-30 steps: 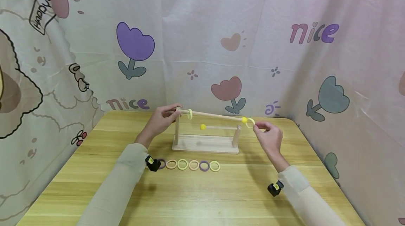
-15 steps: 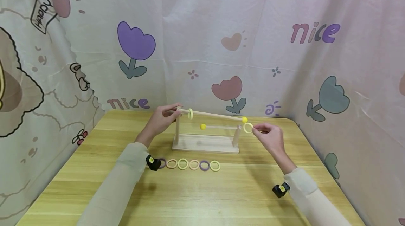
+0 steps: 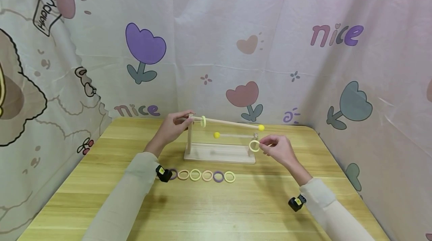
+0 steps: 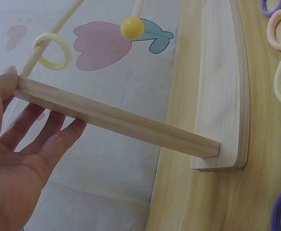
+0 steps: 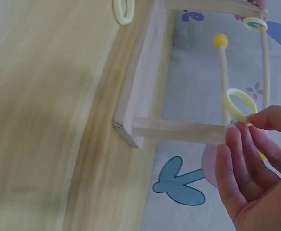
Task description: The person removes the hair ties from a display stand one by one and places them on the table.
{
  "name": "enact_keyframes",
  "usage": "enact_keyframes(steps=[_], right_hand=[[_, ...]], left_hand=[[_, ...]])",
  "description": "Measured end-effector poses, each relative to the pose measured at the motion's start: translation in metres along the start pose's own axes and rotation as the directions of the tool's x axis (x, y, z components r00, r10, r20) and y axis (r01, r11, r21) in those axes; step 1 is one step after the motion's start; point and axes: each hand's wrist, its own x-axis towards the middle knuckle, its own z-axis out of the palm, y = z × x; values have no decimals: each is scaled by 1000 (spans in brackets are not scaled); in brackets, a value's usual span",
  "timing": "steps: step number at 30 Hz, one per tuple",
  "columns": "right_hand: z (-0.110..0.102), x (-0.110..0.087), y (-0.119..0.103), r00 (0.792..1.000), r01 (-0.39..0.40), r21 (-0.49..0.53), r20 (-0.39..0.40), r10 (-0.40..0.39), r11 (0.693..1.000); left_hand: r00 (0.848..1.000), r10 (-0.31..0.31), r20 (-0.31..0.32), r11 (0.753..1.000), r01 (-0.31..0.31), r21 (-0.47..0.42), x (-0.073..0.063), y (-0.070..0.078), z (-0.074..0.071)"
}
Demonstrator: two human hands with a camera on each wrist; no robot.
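Observation:
In the head view my left hand (image 3: 172,130) grips the top of the left post (image 3: 189,138) of a wooden stand (image 3: 219,153), thumb above and fingers below in the left wrist view. My right hand (image 3: 280,153) pinches a pale yellow hair tie (image 5: 228,103) by its edge, close to the right post (image 5: 179,130). A long upper rod (image 3: 233,123), tipped with a yellow ball (image 3: 261,127), carries another yellow hair tie (image 4: 65,50) near its left end. The lower rod (image 3: 236,136) runs left from the right post and ends in a yellow ball (image 3: 217,135).
A row of purple, peach and yellow hair ties, with a yellow one (image 3: 230,172) at its right end, lies before the stand on the wooden table (image 3: 216,211). The left wrist camera (image 3: 163,173) partly covers the row's left end. A patterned curtain (image 3: 202,46) hangs behind.
My right hand has moved left and down with its yellow hair tie, from beside the upper rod's ball to in front of the right post. The left hand stays in place.

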Motion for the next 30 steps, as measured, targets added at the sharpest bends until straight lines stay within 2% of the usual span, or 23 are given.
enact_keyframes(steps=[6,14,22,30], right_hand=[[7,2,5,994,-41,-59,96,47,997],[18,1,10,978,-20,-83,207,37,996],[33,0,16,957,39,-136,291,2,990],[40,-2,21,925,51,-113,380,-5,992]], left_hand=[[1000,5,3,1000,-5,-8,0,2,0],[1000,-4,3,1000,4,-3,1,1,0],[1000,-12,7,1000,12,-1,0,1,0],[1000,-14,5,1000,14,4,0,1,0]])
